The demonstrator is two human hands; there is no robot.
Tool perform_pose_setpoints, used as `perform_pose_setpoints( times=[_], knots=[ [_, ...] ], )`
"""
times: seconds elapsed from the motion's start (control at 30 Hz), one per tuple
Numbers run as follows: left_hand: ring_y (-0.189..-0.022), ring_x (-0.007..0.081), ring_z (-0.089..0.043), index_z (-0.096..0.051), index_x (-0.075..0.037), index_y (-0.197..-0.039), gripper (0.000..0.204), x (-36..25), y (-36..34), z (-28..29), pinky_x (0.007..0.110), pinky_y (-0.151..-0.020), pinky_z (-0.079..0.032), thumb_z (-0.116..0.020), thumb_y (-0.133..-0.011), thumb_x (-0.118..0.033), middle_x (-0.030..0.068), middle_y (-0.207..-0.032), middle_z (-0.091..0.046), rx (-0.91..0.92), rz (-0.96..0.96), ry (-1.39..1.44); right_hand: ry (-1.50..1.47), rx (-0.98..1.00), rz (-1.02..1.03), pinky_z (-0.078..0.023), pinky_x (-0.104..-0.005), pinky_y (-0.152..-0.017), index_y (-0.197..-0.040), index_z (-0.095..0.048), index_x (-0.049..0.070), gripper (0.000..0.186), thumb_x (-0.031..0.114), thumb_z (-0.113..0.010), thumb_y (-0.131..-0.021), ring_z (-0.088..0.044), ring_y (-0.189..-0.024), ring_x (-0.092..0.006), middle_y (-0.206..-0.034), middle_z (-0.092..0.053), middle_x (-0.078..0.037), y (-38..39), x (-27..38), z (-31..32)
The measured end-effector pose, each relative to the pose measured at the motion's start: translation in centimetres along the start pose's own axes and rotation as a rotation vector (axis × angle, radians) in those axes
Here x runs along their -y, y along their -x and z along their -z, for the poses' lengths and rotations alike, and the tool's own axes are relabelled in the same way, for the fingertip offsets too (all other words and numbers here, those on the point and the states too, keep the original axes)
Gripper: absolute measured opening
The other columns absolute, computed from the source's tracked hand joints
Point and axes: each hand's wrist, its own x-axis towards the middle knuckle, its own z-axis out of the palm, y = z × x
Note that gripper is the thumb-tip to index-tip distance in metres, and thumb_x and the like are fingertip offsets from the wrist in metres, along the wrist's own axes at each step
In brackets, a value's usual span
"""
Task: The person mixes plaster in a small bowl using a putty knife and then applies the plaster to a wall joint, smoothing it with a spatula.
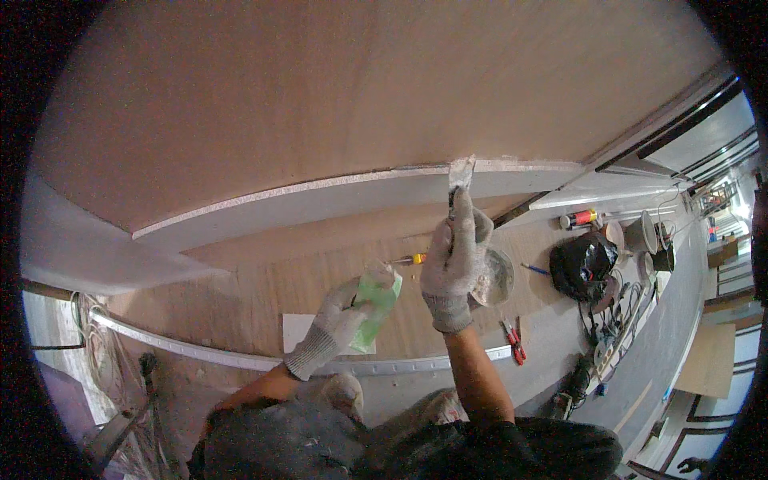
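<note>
My gloved right hand (454, 264) grips a putty knife (461, 174), its whitish blade at the pale edge (320, 182) of a narrow strip beneath a large pinkish-brown panel (368, 88). My gloved left hand (334, 318) is closed on a green rectangular piece (373, 310) with pale material on its top end. A round container of whitish material (500, 284) sits just beyond my right hand, partly hidden by it. A yellow-handled tool (412, 259) lies behind the green piece, and a white sheet (298, 330) lies by my left hand.
Red-handled pliers (515, 342), a blue pen-like item (536, 270), a black bag (582, 268), buckets (640, 235), a red-and-yellow tube (578, 220) and coiled cables lie at right. A long metal rail (400, 366) runs near my feet. Cables (104, 360) hang at left.
</note>
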Motion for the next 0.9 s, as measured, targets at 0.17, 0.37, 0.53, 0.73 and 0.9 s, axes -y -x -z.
perform_pose_setpoints(
  times=[0.17, 0.37, 0.53, 0.73, 0.9],
  knots=[
    [-0.096, 0.0119, -0.067, -0.067, -0.006, -0.131, 0.037, 0.3, 0.8, 1.3, 0.031, -0.085, -0.056, -0.063, -0.095, -0.008, 0.0018, -0.107, -0.072, -0.004, 0.039, -0.093, 0.161, -0.125, 0.055, -0.049, -0.0376, -0.090, -0.156, -0.051, 0.003, 0.058, -0.002, -0.057, -0.098, -0.054, -0.101, -0.0259, -0.118, -0.057, -0.016, 0.5, -3.0, -3.3],
    [-0.087, 0.0089, -0.066, -0.068, -0.006, -0.130, 0.032, 1.2, 1.5, 1.7, 0.029, -0.076, -0.056, -0.063, -0.099, -0.013, 0.0012, -0.101, -0.072, -0.038, 0.271, 0.105, 0.166, -0.150, 0.098, -0.053, -0.0391, -0.087, -0.154, -0.054, 0.007, 0.066, -0.004, -0.065, -0.090, -0.058, -0.108, -0.0325, -0.118, -0.059, -0.018, 1.3, -3.5, -4.5],
    [-0.087, 0.0094, -0.067, -0.066, -0.006, -0.133, 0.040, 2.4, 1.5, 1.7, 0.029, -0.076, -0.057, -0.059, -0.095, -0.009, 0.0024, -0.101, -0.072, -0.034, 0.215, 0.128, 0.202, -0.049, 0.059, -0.054, -0.0429, -0.086, -0.155, -0.053, 0.009, 0.066, -0.002, -0.066, -0.091, -0.060, -0.109, -0.0357, -0.119, -0.059, -0.020, 1.9, -2.7, -2.5],
    [-0.096, 0.0108, -0.068, -0.065, -0.005, -0.137, 0.045, 1.6, 1.1, 1.6, 0.030, -0.086, -0.057, -0.057, -0.093, -0.007, 0.0037, -0.108, -0.072, 0.006, 0.208, 0.154, 0.187, 0.065, -0.001, -0.050, -0.0408, -0.088, -0.153, -0.054, 0.002, 0.062, -0.006, -0.059, -0.091, -0.058, -0.097, -0.0322, -0.111, -0.061, -0.019, 4.0, -2.4, 0.0],
    [-0.102, 0.0117, -0.067, -0.064, -0.005, -0.139, 0.048, 1.9, 1.6, 1.4, 0.030, -0.092, -0.055, -0.058, -0.092, -0.007, 0.0033, -0.112, -0.072, -0.035, 0.204, 0.098, 0.186, -0.074, 0.123, -0.050, -0.0396, -0.088, -0.152, -0.054, 0.001, 0.062, -0.002, -0.057, -0.090, -0.059, -0.097, -0.0308, -0.109, -0.064, -0.018, 2.1, -1.6, 1.4]
  ],
)
